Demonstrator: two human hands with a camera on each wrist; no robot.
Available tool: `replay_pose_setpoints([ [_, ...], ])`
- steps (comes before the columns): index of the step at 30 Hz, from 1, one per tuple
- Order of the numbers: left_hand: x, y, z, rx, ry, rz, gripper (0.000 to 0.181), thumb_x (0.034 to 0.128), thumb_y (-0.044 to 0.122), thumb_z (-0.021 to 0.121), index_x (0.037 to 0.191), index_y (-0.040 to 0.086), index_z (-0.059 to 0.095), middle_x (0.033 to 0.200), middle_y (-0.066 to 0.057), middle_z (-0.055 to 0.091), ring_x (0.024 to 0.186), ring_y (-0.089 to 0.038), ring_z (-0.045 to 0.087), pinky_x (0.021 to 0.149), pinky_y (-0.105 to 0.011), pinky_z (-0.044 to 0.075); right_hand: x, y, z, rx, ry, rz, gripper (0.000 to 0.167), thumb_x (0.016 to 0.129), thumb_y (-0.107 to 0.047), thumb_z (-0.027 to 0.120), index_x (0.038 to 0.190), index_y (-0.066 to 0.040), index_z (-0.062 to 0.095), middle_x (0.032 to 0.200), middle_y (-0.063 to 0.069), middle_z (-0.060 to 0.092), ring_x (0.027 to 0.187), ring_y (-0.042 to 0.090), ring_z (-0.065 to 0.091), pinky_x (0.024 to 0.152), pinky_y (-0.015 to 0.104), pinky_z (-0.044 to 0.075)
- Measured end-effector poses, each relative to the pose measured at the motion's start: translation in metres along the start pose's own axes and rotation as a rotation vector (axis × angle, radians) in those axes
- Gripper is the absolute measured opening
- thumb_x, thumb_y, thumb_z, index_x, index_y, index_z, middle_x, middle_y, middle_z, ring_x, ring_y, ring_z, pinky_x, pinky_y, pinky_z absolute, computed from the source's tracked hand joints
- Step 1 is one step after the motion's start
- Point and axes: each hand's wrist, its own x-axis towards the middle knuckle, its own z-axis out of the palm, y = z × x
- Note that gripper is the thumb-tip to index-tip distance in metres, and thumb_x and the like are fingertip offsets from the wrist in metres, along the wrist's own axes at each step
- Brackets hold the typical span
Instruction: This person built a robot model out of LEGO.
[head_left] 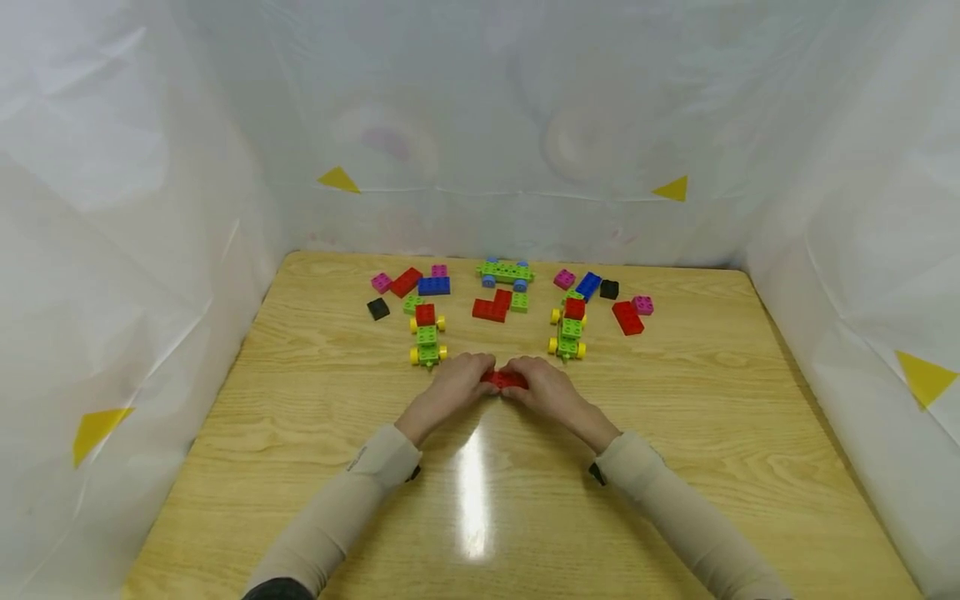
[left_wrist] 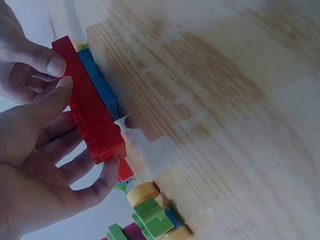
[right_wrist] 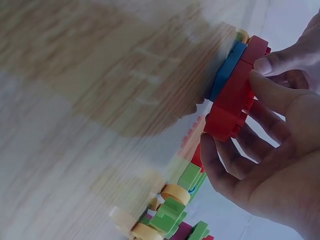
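Two red bricks (head_left: pixel 504 380) lie end to end between the hands near the middle of the table. Beneath them, a blue brick (left_wrist: pixel 100 82) shows in both wrist views. My left hand (head_left: pixel 456 385) pinches one red brick (left_wrist: pixel 95 117), thumb on the near side and fingers round its end and far side. The other red brick (right_wrist: pixel 232 97) is gripped the same way by my right hand (head_left: pixel 553 390). Both thumbs almost meet at the seam. Whether the blue brick is joined to the red ones is hard to tell.
Green-and-red wheeled brick cars stand beyond the hands, one at left (head_left: pixel 427 336) and one at right (head_left: pixel 568 333). A green base with blue wheels (head_left: pixel 506 272) sits at the back. Loose red, blue, pink, black and green bricks lie around; white sheeting (head_left: pixel 510 221) encloses the table.
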Motion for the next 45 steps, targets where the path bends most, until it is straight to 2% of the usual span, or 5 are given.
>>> replay_pose_setpoints([
  [37, -0.0024, -0.0005, -0.0022, -0.022, -0.001, -0.003, 0.020, 0.0885, 0.029, 0.070, 0.085, 0.014, 0.057, 0.072, 0.004, 0.052, 0.066, -0.015, 0.047, 0.055, -0.025, 0.034, 0.0000, 0.0020, 0.0025, 0.029, -0.006, 0.027, 0.027, 0.089, -0.023, 0.070, 0.113, -0.010, 0.066, 0.107, 0.005, 0.067, 0.091, 0.018, 0.057, 0.078, 0.036, 0.047],
  [45, -0.0018, -0.0001, -0.0021, -0.034, -0.012, -0.013, 0.020, 0.0892, 0.030, 0.069, 0.085, 0.015, 0.056, 0.072, 0.004, 0.052, 0.067, -0.015, 0.047, 0.056, -0.025, 0.034, -0.0030, 0.0012, 0.0026, 0.028, 0.009, 0.024, 0.030, 0.090, -0.024, 0.070, 0.116, -0.010, 0.066, 0.113, 0.007, 0.066, 0.100, 0.022, 0.059, 0.085, 0.040, 0.048],
])
